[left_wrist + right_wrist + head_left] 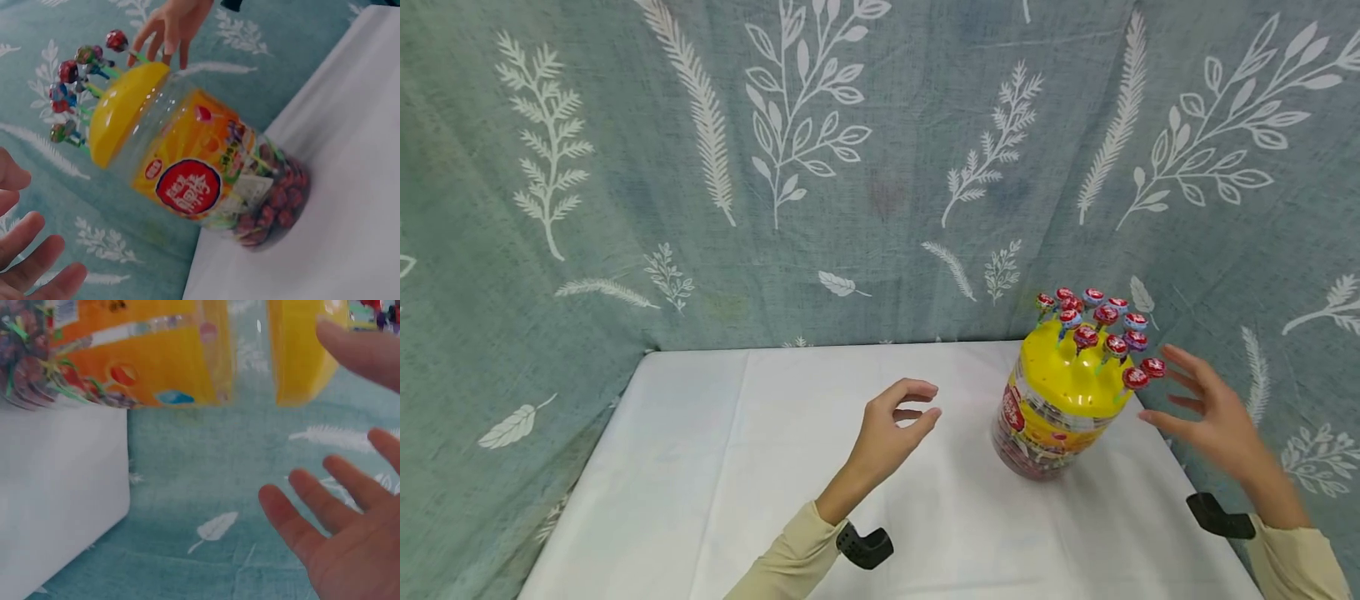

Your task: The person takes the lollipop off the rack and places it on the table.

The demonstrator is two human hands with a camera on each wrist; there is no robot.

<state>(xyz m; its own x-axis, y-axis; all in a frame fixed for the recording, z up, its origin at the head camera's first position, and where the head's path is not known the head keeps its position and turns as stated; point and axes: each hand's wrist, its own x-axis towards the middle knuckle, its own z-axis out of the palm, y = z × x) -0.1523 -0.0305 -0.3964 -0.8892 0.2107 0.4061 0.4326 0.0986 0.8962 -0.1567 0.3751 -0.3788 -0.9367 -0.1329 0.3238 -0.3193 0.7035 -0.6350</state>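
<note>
A clear candy jar (1026, 442) with an orange and red label stands upright on the white table, its yellow lid (1071, 387) on top. Wrapped lollipops (1086, 337), several of them, stick up by their sticks from the lid. To the left of the jar is my left hand (883, 433), fingers bent and apart from the thumb, with nothing in it. My right hand (1217, 421) is spread beside the lid at the right, fingertips close to the outermost lollipops, also holding nothing. More red lollipops (281, 206) show through the jar's lower wall in the left wrist view.
The white table (805, 450) reaches under both hands, and its right edge runs close by the jar. Behind it and along the sides hangs a green cloth (880, 275) with white leaf prints. A black band (865, 547) is on each wrist.
</note>
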